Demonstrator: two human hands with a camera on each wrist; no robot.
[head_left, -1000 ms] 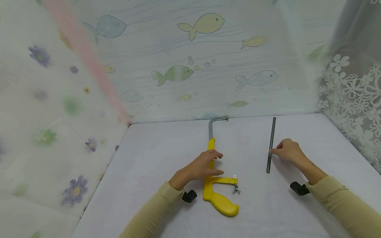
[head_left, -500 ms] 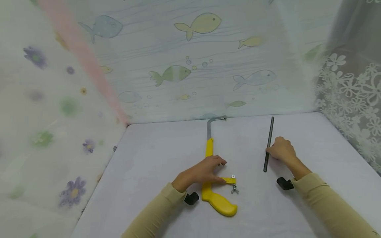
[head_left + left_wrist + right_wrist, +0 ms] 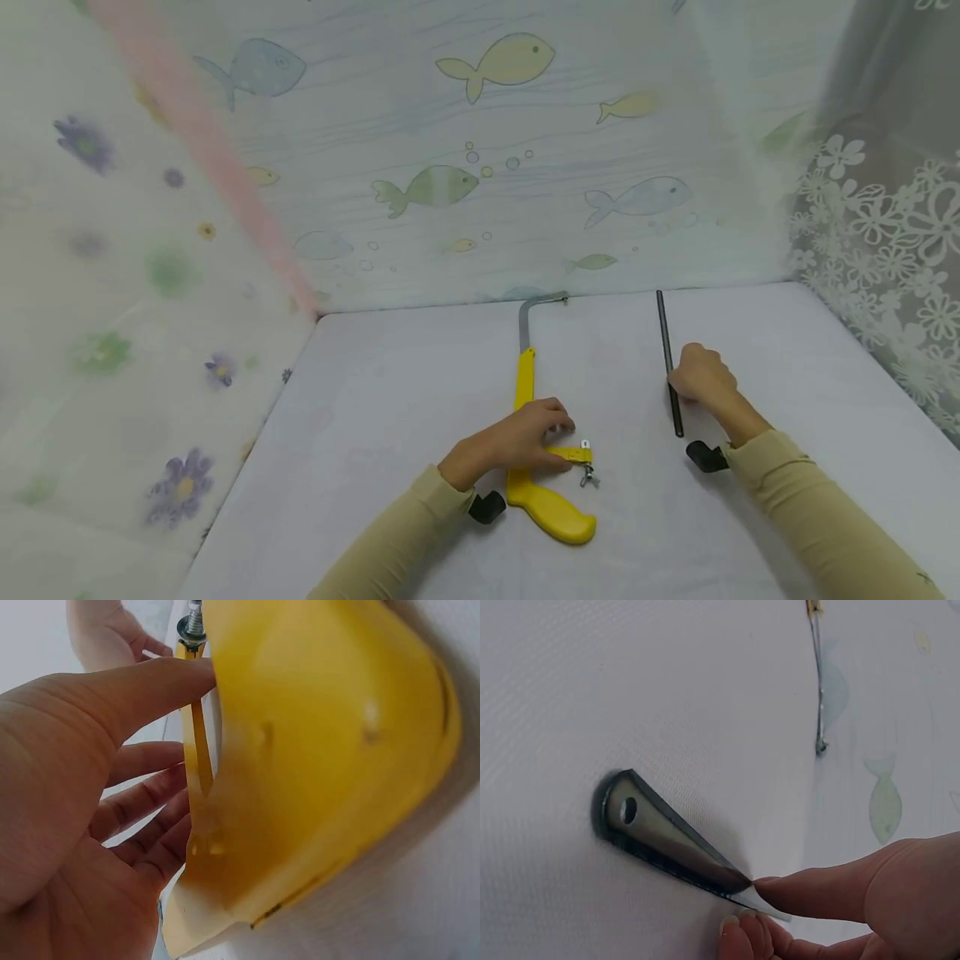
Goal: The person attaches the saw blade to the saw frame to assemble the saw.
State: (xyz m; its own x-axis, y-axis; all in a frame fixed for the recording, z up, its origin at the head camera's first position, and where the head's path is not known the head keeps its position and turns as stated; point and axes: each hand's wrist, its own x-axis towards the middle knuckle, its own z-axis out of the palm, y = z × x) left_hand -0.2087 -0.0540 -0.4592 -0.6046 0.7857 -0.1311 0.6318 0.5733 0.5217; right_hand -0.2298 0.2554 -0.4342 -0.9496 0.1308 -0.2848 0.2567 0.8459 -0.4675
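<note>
A: Item one, the saw frame (image 3: pixel 534 417). Where is it lying now?

B: Flat on the white table (image 3: pixel 390 433), mid-front, handle toward the person, grey bar end pointing at the fish-print wall (image 3: pixel 465 183). It is staying where it was a second ago. The left hand (image 3: pixel 517 437) has been sliding down it, from the yellow spine toward the handle crook; its fingers are now curling round the frame beside the wing nut (image 3: pixel 587 475).

A: Item two, the blade (image 3: pixel 669 358)?

B: It is lying right of the frame, well apart from it. A second ago it was leaning with its far end to the right; now the far end is swinging left. The right hand (image 3: pixel 701 379) is pinching it near the middle, fingertips (image 3: pixel 780 889) on its edge, so I judge the person is turning it to line up with the frame.

A: Materials?

B: Frame: glossy yellow plastic, rounded pistol-shaped handle, plain grey metal bar bent at the far end. Blade: thin dark steel strip, flat, rounded end with a small pin hole (image 3: pixel 628 811). Table: matt, finely woven-looking white cover. Sleeves (image 3: pixel 825 517): beige, soft knit.
</note>
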